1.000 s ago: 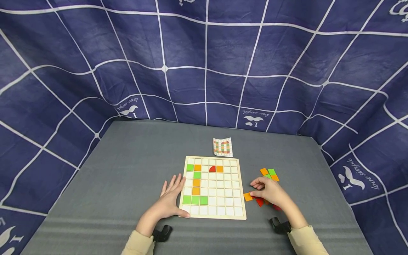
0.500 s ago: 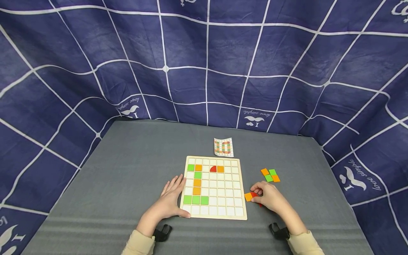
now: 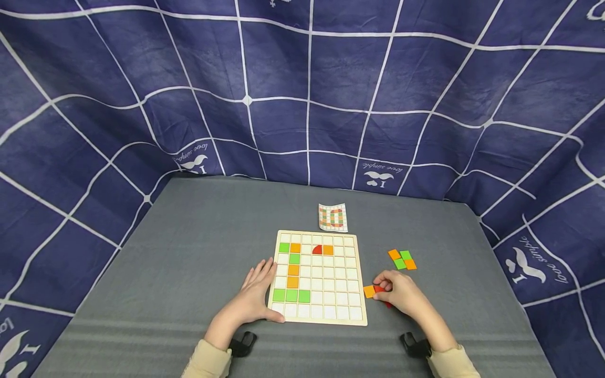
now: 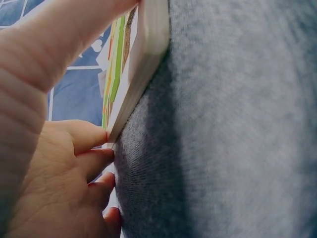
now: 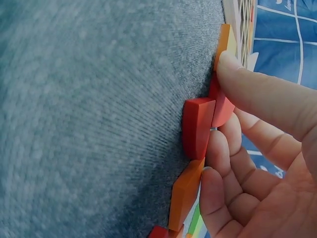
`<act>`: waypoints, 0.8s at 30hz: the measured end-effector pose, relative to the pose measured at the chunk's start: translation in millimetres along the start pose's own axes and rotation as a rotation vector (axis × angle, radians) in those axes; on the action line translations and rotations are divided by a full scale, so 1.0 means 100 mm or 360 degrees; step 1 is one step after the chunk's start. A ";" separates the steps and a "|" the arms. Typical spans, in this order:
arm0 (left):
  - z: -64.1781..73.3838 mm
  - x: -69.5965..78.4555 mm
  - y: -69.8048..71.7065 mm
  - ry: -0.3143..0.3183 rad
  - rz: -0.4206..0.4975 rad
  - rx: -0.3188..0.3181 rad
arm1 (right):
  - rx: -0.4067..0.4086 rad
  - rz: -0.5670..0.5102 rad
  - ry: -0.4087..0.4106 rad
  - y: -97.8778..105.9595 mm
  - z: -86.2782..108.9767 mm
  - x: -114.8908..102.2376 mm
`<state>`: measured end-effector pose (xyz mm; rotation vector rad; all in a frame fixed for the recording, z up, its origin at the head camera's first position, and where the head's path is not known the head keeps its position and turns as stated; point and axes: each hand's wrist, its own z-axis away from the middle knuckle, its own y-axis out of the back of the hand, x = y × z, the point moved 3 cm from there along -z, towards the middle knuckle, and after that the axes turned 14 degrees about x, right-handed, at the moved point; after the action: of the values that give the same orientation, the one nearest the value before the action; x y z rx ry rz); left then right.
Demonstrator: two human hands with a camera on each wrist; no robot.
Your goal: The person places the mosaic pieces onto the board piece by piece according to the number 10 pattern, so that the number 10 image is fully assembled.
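In the head view a pale wooden grid board (image 3: 321,323) bears green, orange and red tiles. My left hand (image 3: 255,294) lies at its left side, fingers spread, thumb at the lower left corner; the left wrist view shows fingertips right at the board's edge. Right of the board, my right hand (image 3: 399,291) pinches a red curved-edged tile (image 3: 379,289) between thumb and fingers. An orange square tile (image 3: 369,292) sits just left of it, beside the board. In the right wrist view another red tile (image 5: 197,129) and an orange tile (image 5: 185,193) lie under the curled fingers.
Green and orange tiles (image 3: 400,264) form a small cluster beyond my right hand. A printed pattern card (image 3: 333,218) lies behind the board. The grey tabletop (image 3: 227,220) is bounded at the back and sides by a blue gridded curtain (image 3: 283,126).
My right hand has shifted slightly toward me and its fingers have come in on the red tile, uncovering the green and orange cluster. My left hand stays at the board.
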<state>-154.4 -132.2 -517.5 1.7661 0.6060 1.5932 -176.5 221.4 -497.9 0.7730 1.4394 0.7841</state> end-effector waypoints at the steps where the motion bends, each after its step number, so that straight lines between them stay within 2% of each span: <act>1: 0.00 0.00 0.00 -0.0003 0.0003 0.0001 | 0.0002 -0.0004 0.0004 0.00 0.00 0.00; 12: 0.00 -0.01 -0.01 0.0011 0.0026 -0.0013 | -0.0037 -0.0150 0.0008 0.14 -0.05 -0.01; 17: 0.00 -0.01 -0.02 0.0019 0.0028 -0.0018 | 0.0021 -0.0254 0.0018 0.17 -0.15 -0.09; 24: 0.01 -0.01 -0.02 0.0025 0.0036 -0.0016 | 0.0123 -0.0413 0.0007 0.06 -0.37 -0.27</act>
<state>-153.6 -132.1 -519.3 1.7604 0.5861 1.6237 -213.6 201.7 -478.2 0.6268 1.5442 0.5342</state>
